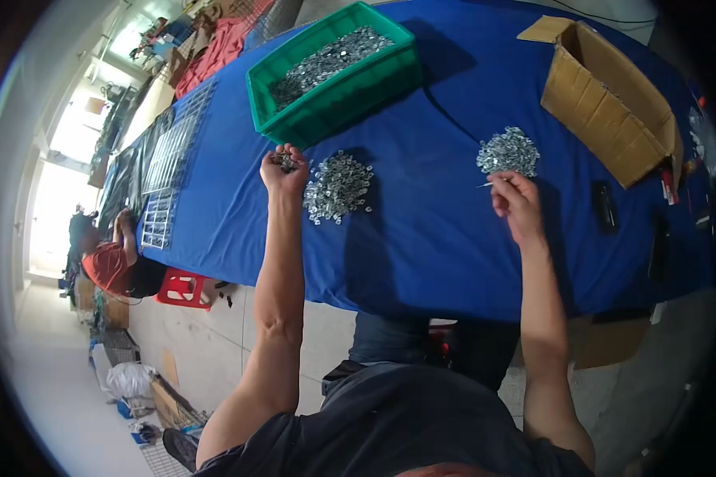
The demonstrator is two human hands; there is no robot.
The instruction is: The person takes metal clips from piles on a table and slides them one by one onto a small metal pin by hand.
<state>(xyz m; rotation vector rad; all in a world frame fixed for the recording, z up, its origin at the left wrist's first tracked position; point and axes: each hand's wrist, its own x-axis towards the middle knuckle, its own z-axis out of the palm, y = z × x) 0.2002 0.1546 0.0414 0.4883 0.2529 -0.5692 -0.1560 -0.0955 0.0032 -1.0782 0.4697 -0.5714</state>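
Note:
My left hand (285,171) is turned palm up with curled fingers, cupping several small metal pieces (285,161). Close beside it, to the right, a heap of small shiny metal pieces (338,189) lies on the blue cloth (429,230). Just beyond my left hand stands a green plastic crate (342,99), partly filled with similar pieces. My right hand (515,199) is pinched at the near edge of a smaller metal heap (509,151). A thin, pale, pointed thing sticks out to the left from its fingertips; its kind is too small to tell.
An open cardboard box (605,107) stands at the right. Nearer me lie a black object (605,207) and a red-and-white item (669,187). White wire racks (175,151) lie at the table's left end. A person in an orange shirt (110,266) sits there, by a red stool (184,288).

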